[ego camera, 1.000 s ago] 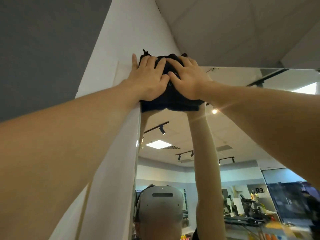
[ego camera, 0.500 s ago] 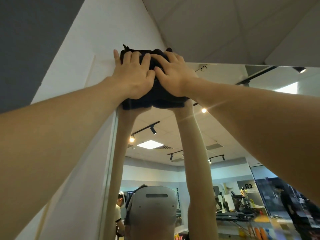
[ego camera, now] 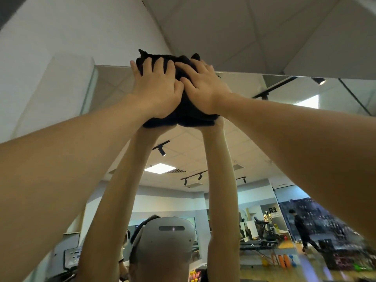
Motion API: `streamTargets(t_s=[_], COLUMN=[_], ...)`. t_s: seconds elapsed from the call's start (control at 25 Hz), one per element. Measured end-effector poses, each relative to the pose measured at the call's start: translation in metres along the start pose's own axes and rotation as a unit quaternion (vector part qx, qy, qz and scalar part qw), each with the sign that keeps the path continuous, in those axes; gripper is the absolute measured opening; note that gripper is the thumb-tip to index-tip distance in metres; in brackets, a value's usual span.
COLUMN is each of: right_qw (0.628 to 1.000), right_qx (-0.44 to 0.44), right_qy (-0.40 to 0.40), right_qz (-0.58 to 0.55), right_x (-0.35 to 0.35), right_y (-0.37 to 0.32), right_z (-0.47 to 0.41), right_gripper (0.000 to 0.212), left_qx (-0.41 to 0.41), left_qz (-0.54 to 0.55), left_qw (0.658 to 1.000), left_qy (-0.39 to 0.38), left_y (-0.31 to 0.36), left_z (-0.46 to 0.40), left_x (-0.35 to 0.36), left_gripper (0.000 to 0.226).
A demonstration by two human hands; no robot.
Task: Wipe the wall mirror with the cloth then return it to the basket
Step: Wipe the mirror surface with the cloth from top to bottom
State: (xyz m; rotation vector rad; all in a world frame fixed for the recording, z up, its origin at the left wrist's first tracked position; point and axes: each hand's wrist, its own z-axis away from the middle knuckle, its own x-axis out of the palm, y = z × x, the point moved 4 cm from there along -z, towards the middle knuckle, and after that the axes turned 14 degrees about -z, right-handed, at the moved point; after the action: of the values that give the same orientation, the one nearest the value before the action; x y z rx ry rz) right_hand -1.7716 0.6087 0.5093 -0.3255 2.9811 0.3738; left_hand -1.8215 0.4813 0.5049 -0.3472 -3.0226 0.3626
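A bunched black cloth (ego camera: 189,118) lies flat against the wall mirror (ego camera: 264,139), right at the mirror's top edge and a little in from its left edge. My left hand (ego camera: 156,88) presses on the cloth's left half with extended fingers. My right hand (ego camera: 203,88) presses on the right half, fingers spread, its thumb beside my left thumb. Both arms reach up overhead. The cloth's upper corners poke out above my fingertips. No basket is in view.
White wall (ego camera: 50,47) borders the mirror on the left, and the ceiling (ego camera: 244,27) meets it just above. The mirror reflects my raised arms, the headset, a gym room with equipment and a person walking at the right.
Both hands have slid the cloth to the right along the mirror's top edge, away from its left edge. The pressing hold looks the same.
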Motion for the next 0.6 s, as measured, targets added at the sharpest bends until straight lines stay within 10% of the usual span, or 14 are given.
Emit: streamTargets(t_s=[0.6], right_qw=[1.0], right_qx=[0.019], right_qy=[0.005], right_qz=[-0.012], right_x=[-0.103], right_y=[0.166], right_z=[0.063], right_gripper=[0.055], left_qx=[0.015], left_qz=[0.019], left_qw=[0.999], left_qy=[0.024], left_y=[0.199], left_z=[-0.053], left_x=[-0.02], left_gripper=[0.061])
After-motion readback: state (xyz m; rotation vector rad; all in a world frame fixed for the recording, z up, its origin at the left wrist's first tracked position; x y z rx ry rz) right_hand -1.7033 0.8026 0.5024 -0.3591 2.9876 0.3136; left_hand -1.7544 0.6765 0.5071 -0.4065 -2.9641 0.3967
